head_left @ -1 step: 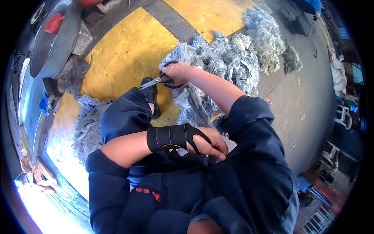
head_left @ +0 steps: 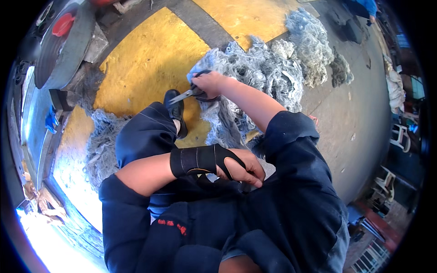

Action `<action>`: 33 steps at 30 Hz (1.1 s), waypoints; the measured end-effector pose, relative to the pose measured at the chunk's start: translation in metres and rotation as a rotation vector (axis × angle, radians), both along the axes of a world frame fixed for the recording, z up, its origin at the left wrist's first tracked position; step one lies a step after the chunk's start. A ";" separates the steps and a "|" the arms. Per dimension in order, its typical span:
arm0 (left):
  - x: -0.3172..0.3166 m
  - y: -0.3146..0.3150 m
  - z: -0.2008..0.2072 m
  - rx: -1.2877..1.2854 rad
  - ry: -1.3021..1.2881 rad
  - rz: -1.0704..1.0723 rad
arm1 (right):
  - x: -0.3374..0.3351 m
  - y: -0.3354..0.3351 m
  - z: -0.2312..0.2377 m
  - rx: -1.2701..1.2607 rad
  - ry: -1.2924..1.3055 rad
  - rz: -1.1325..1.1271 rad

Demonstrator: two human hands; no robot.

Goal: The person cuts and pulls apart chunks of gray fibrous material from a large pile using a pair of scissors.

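Grey fleece pile (head_left: 268,73) lay at twelve o'clock; right hand (head_left: 209,84) gripped metal scissors (head_left: 189,94), apparently mid-snip; left hand (head_left: 241,168), curled shut, should steady wool.

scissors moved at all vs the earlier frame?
No. The scissors sit in the right hand at the same spot, blade tips pointing at the black shoe on the yellow floor, beside the grey fibre pile.

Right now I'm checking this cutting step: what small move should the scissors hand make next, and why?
Probably close the blades. The right hand holds the scissors at the near edge of the grey fibre pile, blades slightly apart, pointing toward the black shoe. The left hand rests on the lap.
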State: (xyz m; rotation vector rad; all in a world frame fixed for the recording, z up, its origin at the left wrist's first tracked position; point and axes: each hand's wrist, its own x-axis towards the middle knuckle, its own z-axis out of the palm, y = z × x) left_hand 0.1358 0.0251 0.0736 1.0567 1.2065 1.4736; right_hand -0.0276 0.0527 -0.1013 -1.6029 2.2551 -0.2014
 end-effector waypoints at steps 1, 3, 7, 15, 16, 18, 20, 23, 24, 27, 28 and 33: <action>-0.002 -0.006 -0.001 -0.043 -0.016 -0.018 | -0.005 0.004 -0.004 0.153 0.024 -0.005; -0.005 -0.017 0.001 -0.120 -0.040 -0.021 | -0.017 0.025 -0.007 0.344 0.010 -0.151; 0.000 -0.026 0.001 -0.126 -0.046 -0.011 | -0.032 0.121 0.024 0.390 0.014 -0.468; -0.023 -0.055 0.040 -0.103 -0.128 0.313 | -0.051 0.234 0.122 -0.247 -0.348 -1.287; -0.023 -0.066 0.053 -0.204 -0.088 0.502 | -0.050 0.235 0.153 -0.352 -0.371 -1.333; -0.022 -0.090 0.049 0.009 -0.287 0.784 | -0.039 0.250 0.201 -0.654 -0.622 -1.449; -0.020 -0.110 0.063 0.131 -0.104 1.024 | -0.033 0.264 0.237 -0.922 -0.824 -1.635; -0.020 -0.151 0.088 0.094 0.047 1.379 | -0.043 0.299 0.259 -1.333 -1.008 -1.546; -0.028 -0.173 0.090 0.097 0.171 1.473 | -0.045 0.308 0.275 -1.448 -1.061 -1.497; -0.033 -0.210 0.129 -0.046 0.085 1.660 | -0.050 0.325 0.308 -1.673 -1.177 -1.375; -0.037 -0.230 0.137 -0.071 0.136 1.676 | -0.044 0.305 0.334 -1.805 -1.186 -1.391; -0.074 -0.283 0.179 -0.229 0.294 1.885 | -0.043 0.293 0.418 -2.353 -1.177 -1.180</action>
